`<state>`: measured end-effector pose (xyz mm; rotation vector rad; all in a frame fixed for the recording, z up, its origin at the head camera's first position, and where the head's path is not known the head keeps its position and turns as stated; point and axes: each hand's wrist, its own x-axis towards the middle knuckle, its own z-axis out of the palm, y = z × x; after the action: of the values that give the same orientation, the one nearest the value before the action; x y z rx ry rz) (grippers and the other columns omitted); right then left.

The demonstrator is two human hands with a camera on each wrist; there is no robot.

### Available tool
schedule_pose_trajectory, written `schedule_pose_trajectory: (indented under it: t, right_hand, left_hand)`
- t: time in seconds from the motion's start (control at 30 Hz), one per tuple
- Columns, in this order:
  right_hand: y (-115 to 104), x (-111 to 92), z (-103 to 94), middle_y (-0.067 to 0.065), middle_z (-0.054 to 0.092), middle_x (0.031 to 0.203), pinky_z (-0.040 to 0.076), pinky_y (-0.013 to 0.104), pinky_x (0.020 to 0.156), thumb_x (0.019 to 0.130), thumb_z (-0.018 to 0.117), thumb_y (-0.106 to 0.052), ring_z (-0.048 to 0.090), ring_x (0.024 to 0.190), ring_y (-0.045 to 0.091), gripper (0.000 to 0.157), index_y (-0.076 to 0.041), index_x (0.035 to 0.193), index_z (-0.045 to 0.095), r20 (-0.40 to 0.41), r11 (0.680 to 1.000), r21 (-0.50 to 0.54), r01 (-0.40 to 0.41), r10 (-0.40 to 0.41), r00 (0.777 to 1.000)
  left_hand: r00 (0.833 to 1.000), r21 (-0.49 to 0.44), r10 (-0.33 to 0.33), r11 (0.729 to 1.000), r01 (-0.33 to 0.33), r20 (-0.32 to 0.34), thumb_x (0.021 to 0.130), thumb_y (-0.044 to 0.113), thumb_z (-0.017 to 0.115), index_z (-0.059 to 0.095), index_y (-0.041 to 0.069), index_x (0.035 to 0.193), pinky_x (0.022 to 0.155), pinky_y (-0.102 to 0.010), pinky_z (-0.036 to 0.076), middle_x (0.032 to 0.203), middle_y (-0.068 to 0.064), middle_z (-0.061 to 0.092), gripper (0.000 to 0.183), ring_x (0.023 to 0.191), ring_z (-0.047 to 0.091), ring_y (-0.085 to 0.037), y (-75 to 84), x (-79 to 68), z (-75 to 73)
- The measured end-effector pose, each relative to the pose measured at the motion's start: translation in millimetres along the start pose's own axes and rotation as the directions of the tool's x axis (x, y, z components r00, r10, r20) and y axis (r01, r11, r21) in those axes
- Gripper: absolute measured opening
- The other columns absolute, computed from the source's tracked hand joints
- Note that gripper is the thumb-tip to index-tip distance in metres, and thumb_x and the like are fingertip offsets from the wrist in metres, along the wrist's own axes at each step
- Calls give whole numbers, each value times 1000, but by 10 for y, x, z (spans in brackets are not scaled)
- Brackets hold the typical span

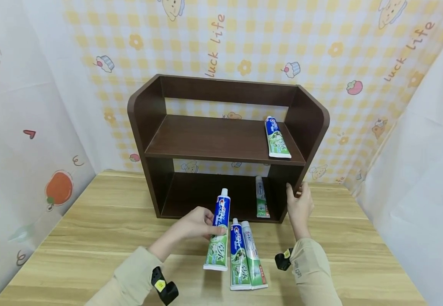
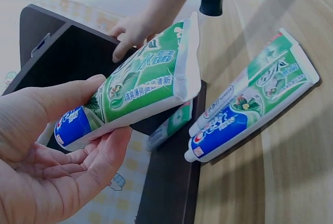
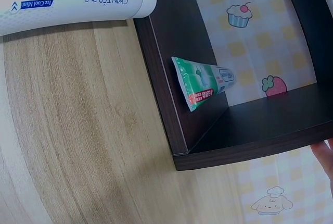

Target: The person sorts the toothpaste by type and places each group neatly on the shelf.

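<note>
My left hand [image 1: 195, 224] pinches a blue-and-green toothpaste tube [image 1: 217, 250] between thumb and fingers, raised in front of the shelf with its cap pointing away. In the left wrist view, the tube's flat green end [image 2: 151, 70] faces the camera. My right hand [image 1: 300, 209] grips the right side panel of the dark brown two-tier shelf [image 1: 206, 136]; part of its fingers is hidden. One blue-and-green tube [image 1: 277, 140] lies at the right of the upper tier. A white-and-green tube [image 1: 261, 197] lies at the right of the lower tier, also visible in the right wrist view.
On the wooden table [image 1: 91, 238], another blue-and-green tube [image 1: 239, 257] and a white-and-green tube [image 1: 254, 259] lie side by side before the shelf. Behind the shelf hangs a yellow-checked cloth [image 1: 221, 42], with white cloth [image 1: 420, 161] at the sides.
</note>
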<state>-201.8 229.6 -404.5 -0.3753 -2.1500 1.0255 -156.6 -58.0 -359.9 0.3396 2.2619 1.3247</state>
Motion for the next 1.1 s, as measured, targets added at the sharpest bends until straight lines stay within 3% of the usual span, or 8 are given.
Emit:
schedule_pose_trajectory:
  t: [0.43,0.83,1.1]
  right_hand:
    - [10,21,18,19,61,95,41,51,79,86,60,-24,64,81,38,24,-2,91,51,-9,1000,-11,0,0,1000]
    - [16,11,19,20,61,93,42,50,78,85,62,-22,64,79,39,23,-1,90,51,-23,1000,0,23,-23,999]
    - [11,16,14,19,61,95,42,50,79,85,61,-23,64,80,39,24,-2,90,51,-19,1000,-2,7,-7,1000]
  left_hand:
    - [998,39,48,998,-46,-40,77,25,74,54,-4,101,63,-27,54,80,-8,62,43,65,60,-13,196,-107,-87]
    - [991,37,121,992,-119,-58,77,23,73,55,-5,101,66,-29,56,82,-10,62,41,67,61,-12,359,-102,-192]
    - [988,54,121,992,-116,-97,78,24,72,55,-5,104,66,-28,55,85,-11,63,42,69,60,-14,565,-115,-300]
